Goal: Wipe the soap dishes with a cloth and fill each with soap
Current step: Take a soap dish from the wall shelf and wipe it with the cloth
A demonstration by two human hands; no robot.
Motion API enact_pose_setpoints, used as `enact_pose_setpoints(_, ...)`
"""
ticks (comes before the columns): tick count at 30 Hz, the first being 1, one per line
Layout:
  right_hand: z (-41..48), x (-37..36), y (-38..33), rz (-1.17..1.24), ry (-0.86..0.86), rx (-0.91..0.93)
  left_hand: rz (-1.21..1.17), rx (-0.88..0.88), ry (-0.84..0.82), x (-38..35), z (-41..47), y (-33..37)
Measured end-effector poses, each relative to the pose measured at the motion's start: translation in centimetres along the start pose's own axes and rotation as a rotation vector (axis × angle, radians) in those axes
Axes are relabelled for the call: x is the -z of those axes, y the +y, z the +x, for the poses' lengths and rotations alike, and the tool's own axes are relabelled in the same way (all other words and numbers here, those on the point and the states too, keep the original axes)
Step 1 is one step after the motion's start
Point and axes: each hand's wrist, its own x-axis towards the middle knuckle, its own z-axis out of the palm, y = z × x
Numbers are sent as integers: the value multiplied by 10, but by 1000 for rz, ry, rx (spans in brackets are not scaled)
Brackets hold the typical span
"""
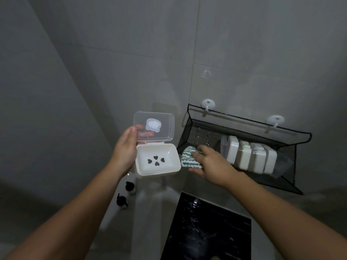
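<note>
White soap dish is gripped lid-open by the left hand, presumably so the cloth pinched by the right hand fits in.

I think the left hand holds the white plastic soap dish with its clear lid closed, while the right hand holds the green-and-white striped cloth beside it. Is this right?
Not quite: the head view shows the clear lid of the white plastic soap dish open, hinged upward. Otherwise yes: the left hand holds it, and the right hand holds the green-and-white striped cloth beside it.
</note>
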Motion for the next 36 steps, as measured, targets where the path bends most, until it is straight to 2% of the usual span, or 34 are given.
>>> enact_pose_setpoints(5, -5, -5, -2, 41, -132, 2, -7, -1, 0, -1, 2, 0)
enact_pose_setpoints(9, 2, -6, 1, 195, -46, -29, 11, -4, 2, 0, 3, 0)
enact_pose_setpoints(14, 7, -21, 5, 83, -10, -29, 28, 5, -12, -1, 4, -2)
enact_pose_setpoints(24, 5, -7, 9, 66, 20, 24, -11, 1, -47, -3, 4, 0)
enact_pose_setpoints(27, 3, 19, 0, 74, 167, 72, -44, -17, -50, 1, 2, 4)
enact_pose_setpoints(29, 6, 44, -20, 196, 286, 56, -79, -24, -55, 6, -2, 11)
enact_pose_setpoints(31, 18, 62, -45, 567, 308, -64, -116, -36, -52, 15, -9, 18)
enact_pose_setpoints(33, 32, 76, -74, 1055, 185, -215, -154, -47, -37, 25, -16, 25)
enact_pose_setpoints(36, 44, 78, -112, 1349, 53, -182, -199, -54, 10, 43, -28, 33)
